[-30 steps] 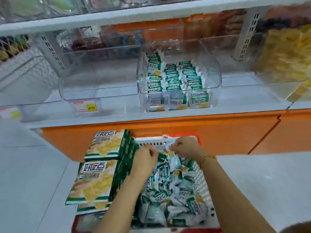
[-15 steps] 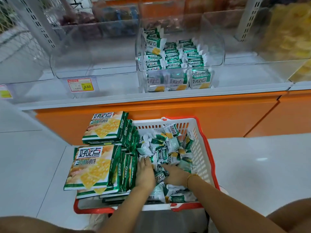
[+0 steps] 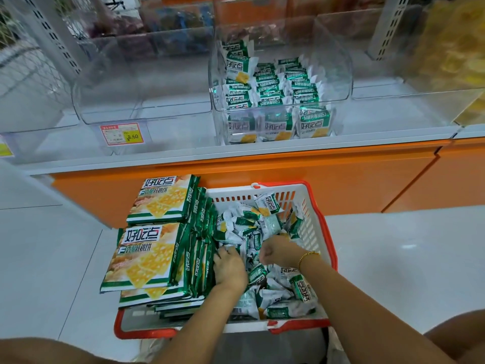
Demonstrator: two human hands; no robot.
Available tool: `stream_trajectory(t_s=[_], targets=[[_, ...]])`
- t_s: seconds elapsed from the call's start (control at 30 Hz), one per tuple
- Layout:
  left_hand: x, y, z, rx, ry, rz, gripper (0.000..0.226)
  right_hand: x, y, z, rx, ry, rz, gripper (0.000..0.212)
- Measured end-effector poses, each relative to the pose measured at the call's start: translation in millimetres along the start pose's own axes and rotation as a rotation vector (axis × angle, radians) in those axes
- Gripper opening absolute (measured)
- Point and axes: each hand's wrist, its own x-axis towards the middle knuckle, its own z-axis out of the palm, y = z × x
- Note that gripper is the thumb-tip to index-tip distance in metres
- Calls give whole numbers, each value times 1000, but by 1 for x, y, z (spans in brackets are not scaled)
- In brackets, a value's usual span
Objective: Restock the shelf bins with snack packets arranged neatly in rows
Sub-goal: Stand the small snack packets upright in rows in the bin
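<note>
A white basket with a red rim [image 3: 319, 219] sits on the floor below the shelf, holding a loose heap of small green-and-white snack packets [image 3: 249, 227]. My left hand [image 3: 229, 266] reaches down into the heap at its left side, fingers buried among packets. My right hand [image 3: 279, 252] is curled into the heap at the middle, fingers closed around packets. On the shelf a clear bin [image 3: 341, 74] holds rows of the same packets [image 3: 275, 85], with three standing at its front.
Flattened green-and-yellow cartons [image 3: 147, 258] lie stacked over the basket's left side. An empty clear bin [image 3: 110, 111] with a price tag [image 3: 122, 134] stands left of the filled one. An orange shelf base [image 3: 288, 166] runs behind the basket. Yellow snacks [image 3: 451, 48] fill the right bin.
Both hands moved from the basket's far end toward its near half and dug into the packet heap; the view tilted downward.
</note>
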Motion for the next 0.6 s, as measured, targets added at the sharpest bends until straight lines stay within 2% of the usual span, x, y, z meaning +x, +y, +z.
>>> stream_trajectory(t_s=[0.07, 0.17, 0.27, 0.33, 0.43, 0.6], targets=[[0, 3, -5, -114, -14, -29, 49, -1, -2, -11, -102, -8, -8, 23], [-1, 5, -13, -255, -54, -58, 52, -1, -1, 0, -212, -75, 0, 54], [-7, 6, -10, -318, -86, -75, 51, -3, 6, 32, -145, -65, 14, 69], [-11, 5, -5, -315, -77, -89, 49, -2, 10, 48, -99, -6, 24, 69], [-14, 5, -4, -357, -63, -143, 47, 3, 13, 50, -138, 58, 16, 54], [-12, 8, -11, -565, -77, -216, 43, 6, 7, 9, -147, 70, -23, 45]])
